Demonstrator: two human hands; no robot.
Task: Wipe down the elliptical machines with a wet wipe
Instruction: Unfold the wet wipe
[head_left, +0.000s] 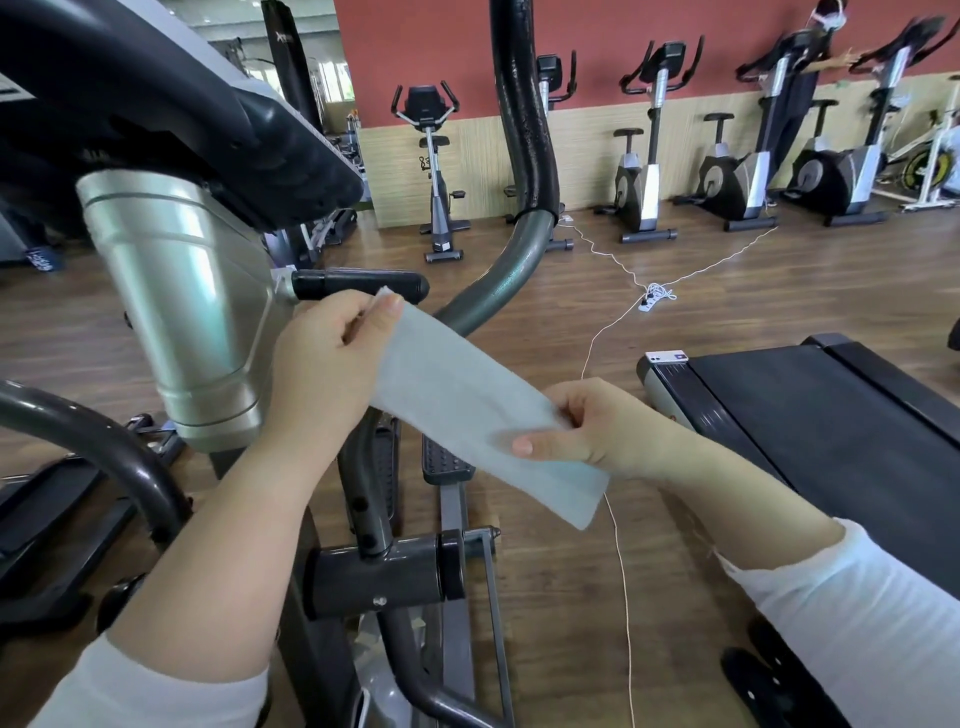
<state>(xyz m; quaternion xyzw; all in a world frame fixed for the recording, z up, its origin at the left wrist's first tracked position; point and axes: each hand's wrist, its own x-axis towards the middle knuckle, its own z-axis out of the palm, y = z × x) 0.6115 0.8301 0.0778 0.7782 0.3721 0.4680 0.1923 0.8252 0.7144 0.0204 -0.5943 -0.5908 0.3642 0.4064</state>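
A pale wet wipe (467, 395) is stretched out as a long strip between my two hands, in front of the elliptical machine (187, 291). My left hand (327, 364) pinches its upper end, just below the machine's short black side grip (358, 283). My right hand (587, 426) pinches the lower part, thumb on top, with the wipe's end hanging past it. The machine's silver column, black console underside and curved moving handle (524, 156) fill the left and centre.
A treadmill deck (810, 410) with a phone (667, 356) on its end lies at right. White cables and a power strip (652, 301) cross the wooden floor. Exercise bikes (644, 156) line the far wall, where a person (802, 88) stands.
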